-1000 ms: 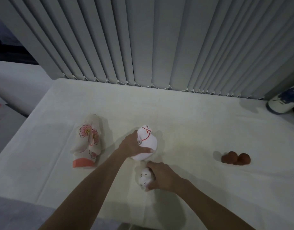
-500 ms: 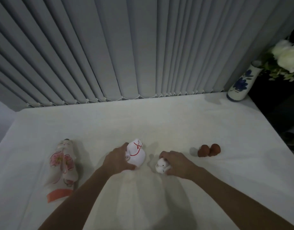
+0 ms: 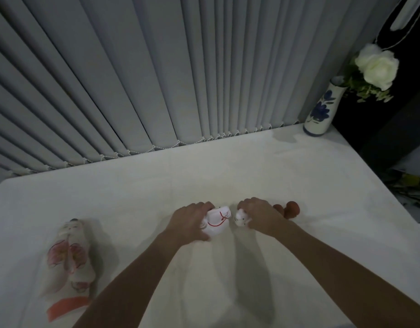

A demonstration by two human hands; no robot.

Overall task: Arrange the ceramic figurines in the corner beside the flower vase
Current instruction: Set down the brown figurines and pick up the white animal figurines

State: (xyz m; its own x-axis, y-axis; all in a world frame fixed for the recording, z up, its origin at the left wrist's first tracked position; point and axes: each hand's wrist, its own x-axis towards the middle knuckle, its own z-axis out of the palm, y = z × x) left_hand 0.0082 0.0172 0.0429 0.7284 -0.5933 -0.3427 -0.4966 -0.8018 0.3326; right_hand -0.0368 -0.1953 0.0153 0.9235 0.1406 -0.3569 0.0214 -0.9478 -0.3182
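Pick-up step: left hand (image 3: 189,221) gripped the larger white figurine (image 3: 216,221), right hand (image 3: 258,215) the small one (image 3: 241,217); next, carrying both toward the flower vase (image 3: 319,110).

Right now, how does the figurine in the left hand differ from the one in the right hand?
The figurine with red lines in the left hand is clearly larger than the small white figurine in the right hand. The larger one carries red painted lines; the smaller one shows only tiny dark marks. Both are white, gripped by the fingers, side by side above the white tablecloth.
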